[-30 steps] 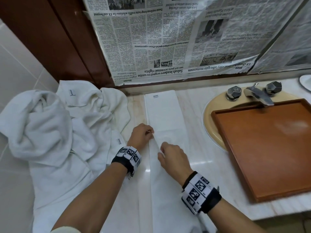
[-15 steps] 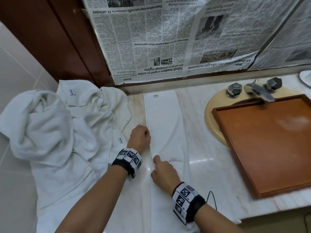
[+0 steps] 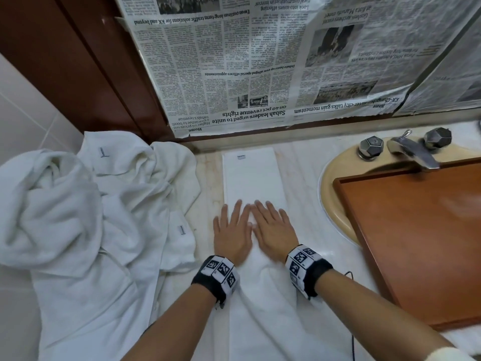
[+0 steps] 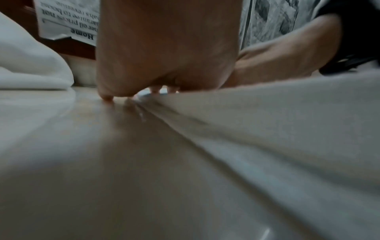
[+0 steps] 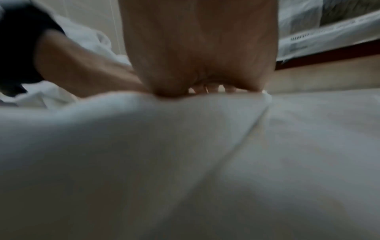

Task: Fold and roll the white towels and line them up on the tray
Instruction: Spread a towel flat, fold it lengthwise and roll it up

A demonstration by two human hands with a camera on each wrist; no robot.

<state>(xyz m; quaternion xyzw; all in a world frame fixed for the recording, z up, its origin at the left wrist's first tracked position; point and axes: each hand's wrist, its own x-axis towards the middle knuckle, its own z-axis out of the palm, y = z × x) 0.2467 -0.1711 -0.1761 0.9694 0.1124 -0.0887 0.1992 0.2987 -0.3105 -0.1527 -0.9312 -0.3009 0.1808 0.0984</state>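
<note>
A white towel [image 3: 252, 178] folded into a long narrow strip lies on the marble counter, running from the wall toward me and over the front edge. My left hand [image 3: 232, 227] and right hand [image 3: 273, 226] lie side by side, flat on the strip's middle, fingers straight and pointing at the wall. In the left wrist view my left palm [image 4: 164, 56] presses at the towel's [image 4: 277, 129] left edge. In the right wrist view my right palm [image 5: 201, 52] rests on the towel [image 5: 164, 146]. The brown wooden tray [image 3: 421, 235] sits over the sink, holding nothing.
A heap of loose white towels [image 3: 86, 217] covers the counter's left side. The beige sink [image 3: 335, 188] with a metal faucet [image 3: 413, 152] and two knobs lies under the tray. Newspaper [image 3: 260, 61] covers the wall behind. Bare marble [image 3: 304, 173] shows between strip and sink.
Both hands were curled, pinching the towel's long edge lower down. They have now let go, flattened and moved up onto the strip's middle, side by side.
</note>
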